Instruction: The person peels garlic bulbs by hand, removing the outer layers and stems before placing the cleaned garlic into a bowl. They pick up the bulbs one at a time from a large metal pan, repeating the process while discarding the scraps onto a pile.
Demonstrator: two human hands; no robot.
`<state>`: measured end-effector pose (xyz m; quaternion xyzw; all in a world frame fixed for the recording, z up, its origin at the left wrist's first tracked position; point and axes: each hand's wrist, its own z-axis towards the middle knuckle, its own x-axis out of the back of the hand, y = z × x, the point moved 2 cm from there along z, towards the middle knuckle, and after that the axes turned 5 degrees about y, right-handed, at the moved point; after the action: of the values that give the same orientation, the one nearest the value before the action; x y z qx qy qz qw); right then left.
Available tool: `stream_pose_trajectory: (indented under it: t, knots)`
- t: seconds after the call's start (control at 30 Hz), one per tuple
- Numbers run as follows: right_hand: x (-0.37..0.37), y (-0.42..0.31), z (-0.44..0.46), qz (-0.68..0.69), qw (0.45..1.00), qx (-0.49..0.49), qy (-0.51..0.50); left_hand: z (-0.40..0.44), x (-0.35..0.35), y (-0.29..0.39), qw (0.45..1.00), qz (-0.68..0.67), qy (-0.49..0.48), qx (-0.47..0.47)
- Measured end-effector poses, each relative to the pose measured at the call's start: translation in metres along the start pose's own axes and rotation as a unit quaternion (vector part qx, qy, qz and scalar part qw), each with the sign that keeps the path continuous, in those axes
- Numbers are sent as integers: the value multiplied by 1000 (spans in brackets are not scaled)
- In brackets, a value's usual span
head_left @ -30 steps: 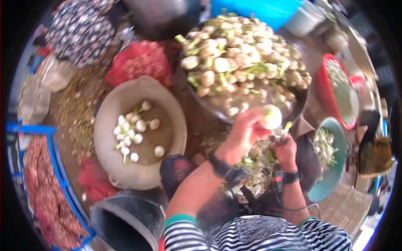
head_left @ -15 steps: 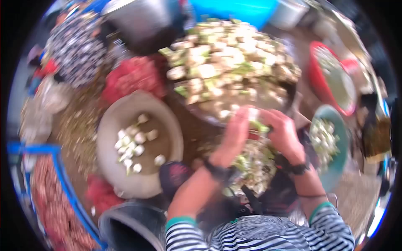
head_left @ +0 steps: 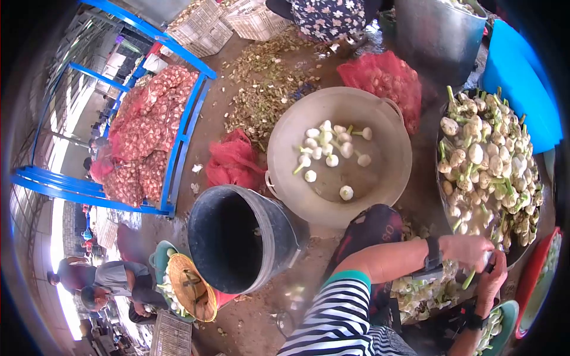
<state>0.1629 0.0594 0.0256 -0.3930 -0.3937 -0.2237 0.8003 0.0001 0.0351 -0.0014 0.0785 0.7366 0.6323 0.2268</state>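
Note:
My left hand (head_left: 465,251), a little blurred, is closed around a white garlic bulb (head_left: 487,259), mostly hidden by the fingers. A green stalk (head_left: 469,279) sticks out below it. Right beside it, my right hand (head_left: 491,280) is closed with its fingers curled against the bulb; a small dark thing shows between them, too hidden to name. Both hands are over trimmings (head_left: 418,296), at the near edge of a wide pan heaped with stalked garlic bulbs (head_left: 493,154). Left of that heap, a grey basin (head_left: 285,136) holds several white bulbs (head_left: 326,139).
A dark bucket (head_left: 279,237) stands near my left arm. Red net sacks (head_left: 386,83) lie behind the basin. A blue frame (head_left: 184,142) holds sacks of bulbs. Red (head_left: 537,285) and green (head_left: 507,332) basins stand at right. Other people (head_left: 122,279) are at far left.
My view has swung left, so the basin and bucket sit further right in the picture. Both hands stay close together, the bulb still between them.

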Motion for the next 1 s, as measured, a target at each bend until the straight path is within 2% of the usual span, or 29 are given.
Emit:
stream_pose_trajectory:
  t: [0.07,0.13,0.2,0.23,0.3,0.33,0.37,0.43,0.5,0.57,0.6,0.63,0.67,0.73,0.83,0.87,0.93,0.97,1.0]
  knots:
    - [2,16,2,-22,996,-66,-50,-2,-3,4,998,36,-35,-33]
    - [-3,40,2,-18,998,-60,27,-12,-9,6,999,20,-3,-39]
    - [-14,46,-9,104,985,-140,18,-15,-7,9,997,-43,25,-61]
    - [-34,63,-28,259,920,-279,-92,-13,-5,10,992,-97,35,-79]
    - [-64,74,-76,220,916,-198,-270,5,0,-4,992,-63,92,-62]
    - [-67,30,-87,16,942,14,-335,-4,2,5,953,-245,168,-58]
    - [-69,25,-85,59,961,-38,-267,9,6,-11,954,-205,215,-46]
    - [-51,15,-65,146,973,-151,-94,1,11,-6,912,-328,239,-53]
    - [-21,0,-36,239,930,-269,-72,3,12,-9,893,-373,248,-51]
    - [9,-29,-12,362,887,-164,-237,2,10,-8,888,-389,236,-69]
    - [7,-30,-16,335,860,-192,-332,2,10,-8,888,-404,214,-61]
    - [13,-40,-9,226,888,-105,-386,2,7,-3,870,-423,249,-50]
    - [10,-37,-14,207,933,-70,-285,3,8,-5,871,-421,245,-61]
    - [16,-49,-2,291,927,-223,-81,1,5,2,872,-410,261,-65]
    - [-1,-56,1,459,857,-227,58,3,-2,-4,904,-328,265,-71]
    - [-13,-45,0,386,906,-161,71,2,-2,-5,904,-319,277,-68]
    - [-16,-40,0,515,788,-327,89,1,0,-2,902,-301,304,-63]
    - [-16,-33,-1,583,725,-353,96,-1,4,-1,888,-312,338,-21]
    - [-17,-25,-1,647,656,-375,103,-3,7,2,879,-356,316,-16]
